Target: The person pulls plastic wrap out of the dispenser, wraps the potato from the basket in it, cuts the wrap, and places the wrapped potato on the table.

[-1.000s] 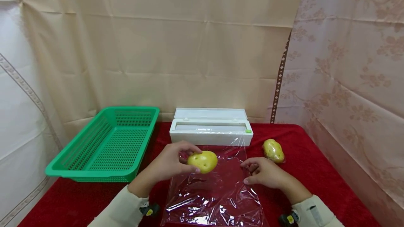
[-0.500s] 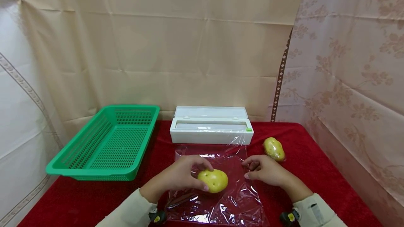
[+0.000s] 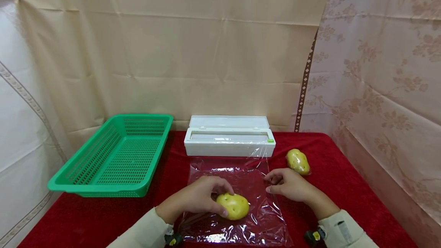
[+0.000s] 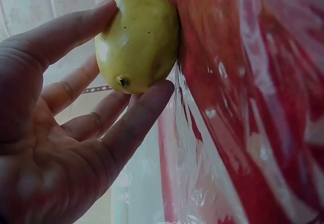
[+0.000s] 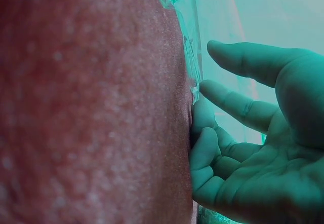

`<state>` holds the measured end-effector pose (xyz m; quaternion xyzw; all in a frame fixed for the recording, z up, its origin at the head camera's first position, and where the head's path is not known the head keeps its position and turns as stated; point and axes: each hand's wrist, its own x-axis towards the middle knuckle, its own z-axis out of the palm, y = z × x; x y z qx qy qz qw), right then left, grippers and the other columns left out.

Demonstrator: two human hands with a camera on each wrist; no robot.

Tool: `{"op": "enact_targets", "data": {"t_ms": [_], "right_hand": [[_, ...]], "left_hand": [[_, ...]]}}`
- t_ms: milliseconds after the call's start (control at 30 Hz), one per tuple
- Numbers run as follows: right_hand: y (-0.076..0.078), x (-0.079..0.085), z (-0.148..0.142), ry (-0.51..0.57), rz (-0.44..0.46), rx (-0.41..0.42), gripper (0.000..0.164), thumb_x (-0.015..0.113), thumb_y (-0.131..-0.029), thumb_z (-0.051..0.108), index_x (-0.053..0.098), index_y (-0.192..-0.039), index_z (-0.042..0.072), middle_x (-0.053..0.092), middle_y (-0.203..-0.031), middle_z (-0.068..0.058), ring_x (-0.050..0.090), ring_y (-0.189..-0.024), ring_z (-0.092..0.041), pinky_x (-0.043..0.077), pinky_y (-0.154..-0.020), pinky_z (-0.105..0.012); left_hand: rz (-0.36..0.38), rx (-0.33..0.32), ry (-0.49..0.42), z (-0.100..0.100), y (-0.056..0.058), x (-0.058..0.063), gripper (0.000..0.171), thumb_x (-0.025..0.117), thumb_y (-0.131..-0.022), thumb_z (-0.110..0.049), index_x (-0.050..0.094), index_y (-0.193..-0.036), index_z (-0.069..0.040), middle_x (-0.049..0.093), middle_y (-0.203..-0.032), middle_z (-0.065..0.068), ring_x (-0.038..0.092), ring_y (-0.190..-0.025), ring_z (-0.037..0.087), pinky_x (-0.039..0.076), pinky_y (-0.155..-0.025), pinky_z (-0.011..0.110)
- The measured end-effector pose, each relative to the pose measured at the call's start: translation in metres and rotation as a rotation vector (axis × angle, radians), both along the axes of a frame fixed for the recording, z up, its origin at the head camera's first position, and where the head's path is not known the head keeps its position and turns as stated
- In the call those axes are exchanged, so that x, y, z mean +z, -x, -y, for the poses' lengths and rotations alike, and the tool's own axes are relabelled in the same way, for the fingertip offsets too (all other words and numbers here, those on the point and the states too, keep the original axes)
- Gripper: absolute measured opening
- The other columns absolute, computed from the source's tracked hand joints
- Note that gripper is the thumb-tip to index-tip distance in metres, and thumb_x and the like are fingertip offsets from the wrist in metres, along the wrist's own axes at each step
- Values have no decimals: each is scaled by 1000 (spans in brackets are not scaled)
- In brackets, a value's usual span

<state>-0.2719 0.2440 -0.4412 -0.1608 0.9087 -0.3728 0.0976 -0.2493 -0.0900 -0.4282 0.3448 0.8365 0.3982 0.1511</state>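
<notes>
My left hand (image 3: 203,196) grips a yellow potato (image 3: 235,206) between thumb and fingers. In the left wrist view the potato (image 4: 139,36) sits right against a sheet of clear plastic wrap (image 4: 223,107). That plastic wrap (image 3: 237,236) lies wrinkled on the red cloth and runs back to a white wrap dispenser box (image 3: 229,149) with its lid raised. At the sheet's right edge is my right hand (image 3: 293,186), fingers loosely bent and holding nothing. The right wrist view shows thumb and fingers of this hand (image 5: 258,127) apart, low beside the red cloth.
A second potato (image 3: 298,162), covered in shiny film, lies behind my right hand. On the left stands a green plastic basket (image 3: 103,190) with slotted sides. Beige and floral curtains (image 3: 220,49) hang behind and beside the table (image 3: 330,171).
My left hand has brought the potato down and toward me, slightly right, from above the plastic wrap to its surface. The right hand has hardly moved.
</notes>
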Motion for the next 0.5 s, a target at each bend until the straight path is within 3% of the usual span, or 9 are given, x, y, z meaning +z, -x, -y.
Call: {"op": "enact_targets", "data": {"t_ms": [333,500], "right_hand": [[1,1,1,14,-23,6,29,80,-89,21,73,-113,6,67,-88,-3,61,-82,-18,49,-68,-29],[2,0,0,8,-46,7,26,78,-91,22,74,-112,8,67,-87,-1,61,-81,-17,49,-69,-28]], "left_hand": [[6,-31,-39,0,2,-5,40,91,-79,-24,72,-115,-26,71,-105,-10,66,-96,6,57,-83,23],[-25,-64,-44,1,3,-8,43,90,-81,-26,71,-119,-25,71,-108,-11,66,-97,5,57,-84,24]]}}
